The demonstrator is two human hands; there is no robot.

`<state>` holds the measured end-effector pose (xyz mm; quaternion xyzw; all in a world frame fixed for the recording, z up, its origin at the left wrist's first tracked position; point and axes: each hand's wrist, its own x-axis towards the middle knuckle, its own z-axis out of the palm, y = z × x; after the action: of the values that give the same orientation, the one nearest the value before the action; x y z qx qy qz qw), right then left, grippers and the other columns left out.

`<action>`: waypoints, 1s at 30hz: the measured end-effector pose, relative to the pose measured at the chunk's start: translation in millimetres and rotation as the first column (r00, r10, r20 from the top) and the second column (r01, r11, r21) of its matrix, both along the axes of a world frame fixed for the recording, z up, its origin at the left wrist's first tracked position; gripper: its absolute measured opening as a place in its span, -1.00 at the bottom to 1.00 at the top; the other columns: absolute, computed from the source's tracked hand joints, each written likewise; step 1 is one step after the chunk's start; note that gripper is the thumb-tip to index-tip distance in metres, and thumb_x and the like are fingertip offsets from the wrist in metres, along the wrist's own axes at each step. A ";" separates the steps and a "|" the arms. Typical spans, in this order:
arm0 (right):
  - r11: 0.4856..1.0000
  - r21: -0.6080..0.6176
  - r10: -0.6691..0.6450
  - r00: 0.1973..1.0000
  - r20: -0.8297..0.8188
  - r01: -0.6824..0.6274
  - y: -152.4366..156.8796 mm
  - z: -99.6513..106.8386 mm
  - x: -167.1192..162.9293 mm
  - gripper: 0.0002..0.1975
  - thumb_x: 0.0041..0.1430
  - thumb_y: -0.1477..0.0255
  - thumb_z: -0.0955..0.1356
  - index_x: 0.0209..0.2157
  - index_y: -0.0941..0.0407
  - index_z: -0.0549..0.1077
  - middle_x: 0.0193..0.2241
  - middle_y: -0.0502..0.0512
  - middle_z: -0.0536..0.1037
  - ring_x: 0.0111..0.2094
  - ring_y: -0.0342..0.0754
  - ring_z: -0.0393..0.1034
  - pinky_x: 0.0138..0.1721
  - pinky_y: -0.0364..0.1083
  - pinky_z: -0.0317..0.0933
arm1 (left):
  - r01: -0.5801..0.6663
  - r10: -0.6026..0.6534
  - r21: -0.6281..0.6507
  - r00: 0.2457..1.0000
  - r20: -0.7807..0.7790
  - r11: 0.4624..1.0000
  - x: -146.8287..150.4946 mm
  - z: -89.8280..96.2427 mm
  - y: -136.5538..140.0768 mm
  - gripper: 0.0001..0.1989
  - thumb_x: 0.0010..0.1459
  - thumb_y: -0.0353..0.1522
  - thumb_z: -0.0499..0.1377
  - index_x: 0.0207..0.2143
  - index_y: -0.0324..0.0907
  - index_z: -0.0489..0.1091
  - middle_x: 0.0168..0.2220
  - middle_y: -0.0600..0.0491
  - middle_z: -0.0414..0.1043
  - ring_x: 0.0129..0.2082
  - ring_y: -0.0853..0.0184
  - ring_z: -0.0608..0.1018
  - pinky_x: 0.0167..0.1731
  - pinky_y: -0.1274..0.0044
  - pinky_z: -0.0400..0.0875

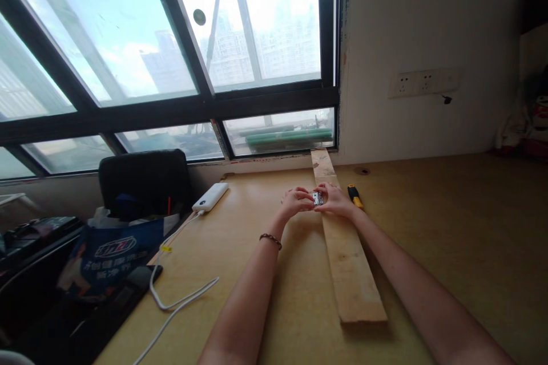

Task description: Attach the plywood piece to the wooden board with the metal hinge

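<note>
A small silvery metal hinge [317, 198] with holes is held between my two hands, over the long wooden board [349, 262]. My left hand [297, 201] reaches in from the left, its fingertips closed on the hinge's left edge. From the right, my right hand [334, 199] pinches the hinge between thumb and forefinger, the other fingers curled by the board. Whether the hinge rests on the wood or hangs just above it, I cannot tell. Beside my right hand lies a tool with a black and yellow handle [355, 197].
On the table's [257, 296] left side sits a white power bank [210, 198] with a white cable [171, 302] trailing toward me. A black chair [145, 182] holding a blue bag [113, 254] stands left. Behind are the window and a wall socket [423, 82].
</note>
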<state>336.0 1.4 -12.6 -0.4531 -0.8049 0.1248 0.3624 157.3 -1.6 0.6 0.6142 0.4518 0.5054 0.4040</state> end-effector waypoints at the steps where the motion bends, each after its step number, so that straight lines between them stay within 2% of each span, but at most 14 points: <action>1: 1.000 -0.005 0.011 1.000 0.000 -0.011 0.3 -0.3 0.1 -0.39 -0.33 0.22 0.47 -0.15 0.09 0.38 -0.13 0.13 0.39 -0.14 0.03 0.30 -0.10 0.00 0.15 | 0.054 -0.054 -0.032 0.999 -0.004 0.998 0.1 -3.4 2.1 -0.83 -0.46 -0.43 0.37 -0.68 -0.13 0.46 -0.38 0.01 0.35 -0.35 0.29 0.44 -0.38 0.51 0.40; 4: 1.000 -0.012 0.025 1.000 0.003 -0.024 0.9 -0.8 0.2 -0.39 -0.33 0.22 0.47 -0.15 0.11 0.37 -0.12 0.15 0.38 -0.14 0.03 0.31 -0.10 -0.01 0.15 | 0.206 -0.209 -0.120 0.978 -0.012 0.971 -0.1 -11.6 6.9 -0.80 -0.47 -0.43 0.37 -0.63 -0.18 0.49 -0.25 -0.03 0.30 -0.34 0.30 0.44 -0.42 0.52 0.41; 6: 1.000 -0.009 0.017 1.000 0.004 -0.017 0.6 -0.8 0.1 -0.39 -0.32 0.23 0.47 -0.15 0.11 0.36 -0.13 0.15 0.39 -0.13 0.04 0.31 -0.10 0.00 0.15 | 0.241 -0.245 -0.120 0.969 -0.021 0.963 -0.4 -14.1 7.7 -0.81 -0.41 -0.39 0.36 -0.59 -0.19 0.49 -0.21 -0.04 0.28 -0.32 0.30 0.44 -0.42 0.52 0.41; 9: 1.000 0.002 0.001 1.000 0.014 -0.001 -0.2 -0.4 -0.2 -0.40 -0.32 0.22 0.47 -0.15 0.10 0.35 -0.15 0.14 0.41 -0.12 0.05 0.30 -0.10 0.01 0.15 | 0.194 -0.197 -0.078 0.980 -0.033 0.978 -0.2 -12.7 4.9 -0.83 -0.40 -0.40 0.36 -0.60 -0.17 0.49 -0.24 -0.03 0.31 -0.28 0.28 0.43 -0.37 0.50 0.41; 15: 1.000 0.014 -0.015 0.999 0.041 0.014 0.8 -1.2 -0.4 -0.38 -0.31 0.19 0.46 -0.14 0.11 0.34 -0.15 0.15 0.41 -0.11 0.06 0.28 -0.10 0.00 0.15 | 0.053 -0.054 -0.043 0.998 -0.027 0.998 -0.3 -9.4 1.5 -0.80 -0.47 -0.47 0.37 -0.68 -0.11 0.45 -0.32 0.03 0.39 -0.12 0.20 0.37 -0.12 0.44 0.30; 18: 1.000 0.017 -0.013 0.999 0.048 0.012 2.1 -2.2 -0.2 -0.39 -0.31 0.20 0.45 -0.14 0.11 0.35 -0.16 0.14 0.40 -0.12 0.05 0.27 -0.10 0.00 0.15 | 0.140 -0.140 -0.009 0.987 -0.078 0.990 -0.9 -17.1 8.5 -0.83 -0.40 -0.40 0.37 -0.62 -0.15 0.47 -0.31 0.01 0.38 -0.18 0.24 0.39 -0.19 0.47 0.33; 20: 1.000 0.017 -0.006 0.999 0.051 0.005 2.8 -2.8 0.1 -0.39 -0.30 0.21 0.45 -0.13 0.10 0.35 -0.17 0.13 0.40 -0.12 0.04 0.27 -0.11 -0.01 0.15 | 0.230 -0.229 -0.010 0.968 -0.106 0.973 -1.2 -22.5 13.5 -0.80 -0.35 -0.33 0.35 -0.56 -0.20 0.49 -0.28 -0.01 0.35 -0.26 0.29 0.42 -0.30 0.50 0.37; 22: 1.000 0.016 0.007 0.999 0.048 -0.008 3.5 -3.2 0.3 -0.40 -0.30 0.22 0.46 -0.13 0.10 0.36 -0.16 0.13 0.39 -0.12 0.03 0.26 -0.11 -0.01 0.15 | 0.267 -0.267 -0.022 0.954 -0.134 0.963 -1.5 -24.0 15.6 -0.76 -0.31 -0.28 0.33 -0.52 -0.22 0.49 -0.24 -0.02 0.34 -0.29 0.32 0.42 -0.34 0.50 0.37; 24: 1.000 0.010 0.015 0.999 0.038 -0.016 4.3 -3.6 0.5 -0.39 -0.31 0.22 0.46 -0.14 0.11 0.36 -0.16 0.13 0.38 -0.13 0.02 0.27 -0.11 -0.02 0.15 | 0.235 -0.226 0.008 0.944 -0.240 0.972 -1.7 -20.7 14.3 -0.76 -0.28 -0.27 0.32 -0.50 -0.20 0.49 -0.22 -0.01 0.34 -0.24 0.30 0.41 -0.26 0.46 0.34; 27: 1.000 0.000 0.010 1.000 0.026 -0.010 4.8 -3.8 0.5 -0.39 -0.33 0.23 0.47 -0.15 0.11 0.37 -0.15 0.13 0.37 -0.13 0.02 0.27 -0.10 -0.01 0.15 | 0.159 -0.093 0.113 0.889 -0.448 0.981 -1.6 -12.1 9.7 -0.81 -0.28 -0.28 0.33 -0.52 -0.13 0.50 -0.22 0.04 0.38 -0.07 0.20 0.31 -0.08 0.36 0.21; 30: 1.000 0.004 0.003 1.000 0.025 -0.003 4.1 -3.3 0.4 -0.39 -0.33 0.22 0.47 -0.14 0.10 0.37 -0.14 0.13 0.38 -0.12 0.02 0.26 -0.10 -0.01 0.15 | 0.146 -0.065 0.138 0.882 -0.468 0.980 -1.2 -9.3 8.2 -0.83 -0.29 -0.29 0.33 -0.53 -0.13 0.50 -0.24 0.03 0.40 -0.06 0.18 0.30 -0.07 0.37 0.19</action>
<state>336.3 5.6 -15.9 -0.4527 -0.8103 0.1180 0.3530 156.1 6.6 -8.6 0.7722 0.4560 0.3589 0.2588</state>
